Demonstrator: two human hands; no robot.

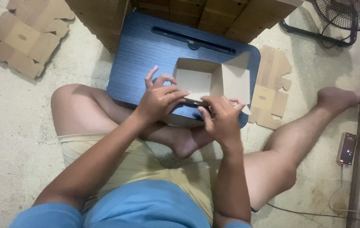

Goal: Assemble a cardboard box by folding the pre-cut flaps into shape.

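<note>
lap desk point(146, 50): dark blue, on floor point(11, 126) | on it: half-folded cardboard box point(211, 80)

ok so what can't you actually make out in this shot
Head view only:
- Near wall of the cardboard box: covered by the left hand and right hand.
- Fan: cut off by the top edge.
- Phone screen: too small to read.
</note>
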